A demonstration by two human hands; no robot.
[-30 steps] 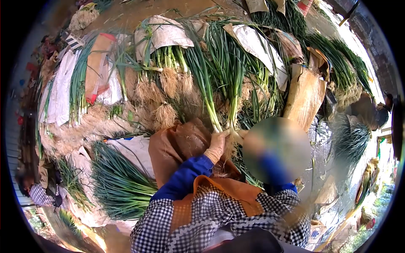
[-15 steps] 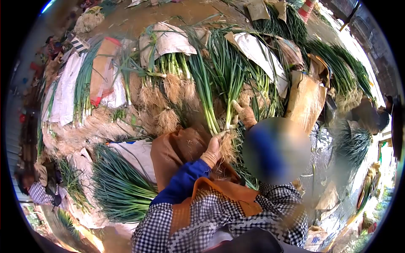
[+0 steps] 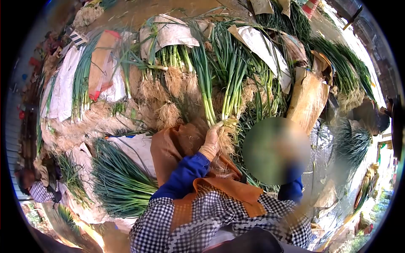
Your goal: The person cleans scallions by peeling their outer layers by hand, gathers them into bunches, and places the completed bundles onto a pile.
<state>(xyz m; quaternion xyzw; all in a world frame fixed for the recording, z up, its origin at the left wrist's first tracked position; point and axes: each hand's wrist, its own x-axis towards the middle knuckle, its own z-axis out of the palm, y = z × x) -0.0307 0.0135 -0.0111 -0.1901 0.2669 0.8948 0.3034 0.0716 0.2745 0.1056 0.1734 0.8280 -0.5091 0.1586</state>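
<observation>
My left hand point(image 3: 210, 142) is closed around the root end of a bunch of green onions point(image 3: 230, 97). Their white stems fan up and away from me, with the pale roots point(image 3: 225, 141) hanging beside my fingers. More stalks point(image 3: 206, 105) stand out to the left of that bunch. A round blurred patch covers my right hand point(image 3: 292, 147), so its fingers cannot be made out. Only the blue sleeve point(image 3: 291, 187) below it shows clearly, apart from the held bunch.
Beyond my brown-covered lap point(image 3: 175, 145) lie root-on onion bunches point(image 3: 175, 63), partly under white sacking point(image 3: 175, 33). A large green pile point(image 3: 120, 181) rests at left. Brown cardboard point(image 3: 308, 99) stands at right. Another person point(image 3: 42, 189) is at the far left.
My right hand has left the onion stems and moved right and toward me, into the blurred patch. My left hand keeps its hold in nearly the same place.
</observation>
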